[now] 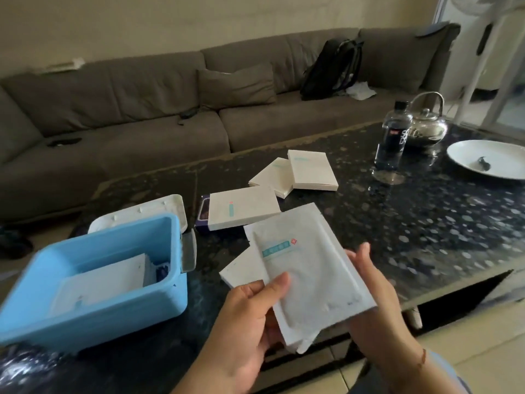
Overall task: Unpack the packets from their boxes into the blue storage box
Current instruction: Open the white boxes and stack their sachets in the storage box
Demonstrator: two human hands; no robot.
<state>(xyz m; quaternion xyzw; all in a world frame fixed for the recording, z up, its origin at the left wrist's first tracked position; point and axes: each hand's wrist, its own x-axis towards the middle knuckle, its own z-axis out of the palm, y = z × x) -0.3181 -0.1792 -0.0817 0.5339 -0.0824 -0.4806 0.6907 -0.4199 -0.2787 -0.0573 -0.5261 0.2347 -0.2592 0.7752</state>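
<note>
The left hand (pixel 250 317) pinches white packets (pixel 306 274), thumb on top, fingers hidden beneath. The right hand (pixel 377 302) curls around their right edge, palm hidden. How many packets overlap is unclear. The blue storage box (pixel 119 317) sits left, already holding packets.

The rectangular blue storage box (pixel 119 311) looks like smooth matt plastic. The white flat packets (pixel 309 277) look papery and matt. The dark speckled table (pixel 426 223) is glossy; the round kettle (pixel 427 126) is shiny metal.
</note>
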